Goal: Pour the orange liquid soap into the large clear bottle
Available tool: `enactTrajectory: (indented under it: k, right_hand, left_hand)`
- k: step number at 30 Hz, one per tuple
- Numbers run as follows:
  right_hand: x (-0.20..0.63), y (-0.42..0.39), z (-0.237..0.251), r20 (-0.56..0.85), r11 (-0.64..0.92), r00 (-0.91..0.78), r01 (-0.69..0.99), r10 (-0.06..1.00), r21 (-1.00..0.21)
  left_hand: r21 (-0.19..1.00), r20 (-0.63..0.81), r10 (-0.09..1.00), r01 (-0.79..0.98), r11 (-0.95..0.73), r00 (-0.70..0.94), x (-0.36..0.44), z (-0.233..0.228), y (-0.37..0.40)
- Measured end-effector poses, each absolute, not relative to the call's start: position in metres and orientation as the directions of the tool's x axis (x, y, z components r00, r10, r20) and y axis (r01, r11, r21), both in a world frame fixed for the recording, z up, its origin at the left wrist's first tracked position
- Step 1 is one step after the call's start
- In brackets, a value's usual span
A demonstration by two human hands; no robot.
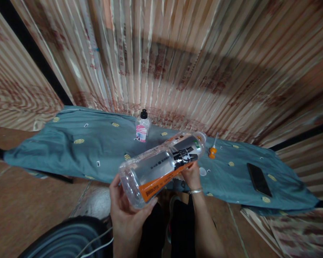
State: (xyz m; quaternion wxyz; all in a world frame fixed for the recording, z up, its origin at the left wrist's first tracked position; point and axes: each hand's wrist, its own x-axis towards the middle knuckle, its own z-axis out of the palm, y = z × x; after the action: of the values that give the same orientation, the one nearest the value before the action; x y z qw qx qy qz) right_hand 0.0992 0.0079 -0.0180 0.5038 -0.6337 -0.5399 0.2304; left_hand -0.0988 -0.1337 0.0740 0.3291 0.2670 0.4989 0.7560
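A large clear plastic bottle point(161, 161) with a silver, black and orange label is held tilted in the air, its base toward the lower left and its narrower end toward the upper right. My left hand point(129, 200) is wrapped around the base. Under the label near the other end, my right hand point(191, 175) grips the bottle from below, its fingers partly hidden. Past the bottle's far end, an orange cap with a thin clear stem point(212, 152) rests on the cloth. Close to my right hand lies a small round white disc point(202, 172).
A green cloth point(91, 154) with pineapple prints covers the narrow table. On it stand a small clear bottle point(141, 130) with a black top and, at the right, a dark phone point(259, 180). Behind hangs a striped curtain point(161, 64). A dark ribbed round object point(70, 238) sits at lower left.
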Motion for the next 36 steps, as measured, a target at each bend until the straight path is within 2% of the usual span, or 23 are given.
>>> enactTrajectory:
  k: [7, 23, 36]
  right_hand:
    - [0.0977, 0.0073, -0.0131, 0.214, 0.062, 0.308, 0.438, 0.927, -0.897]
    - [0.0979, 0.008, -0.0149, 0.28, 0.092, 0.316, 0.499, 0.907, -0.862]
    - [0.0981, 0.0074, -0.0145, 0.253, 0.088, 0.299, 0.471, 0.92, -0.878]
  left_hand:
    - [0.926, 0.088, 0.752, -0.225, -0.304, -0.653, -0.0979, 0.0734, -0.1333]
    - [0.923, 0.069, 0.762, -0.249, -0.293, -0.644, -0.0976, 0.0768, -0.1336]
    - [0.922, 0.071, 0.768, -0.252, -0.294, -0.636, -0.0982, 0.0743, -0.1337]
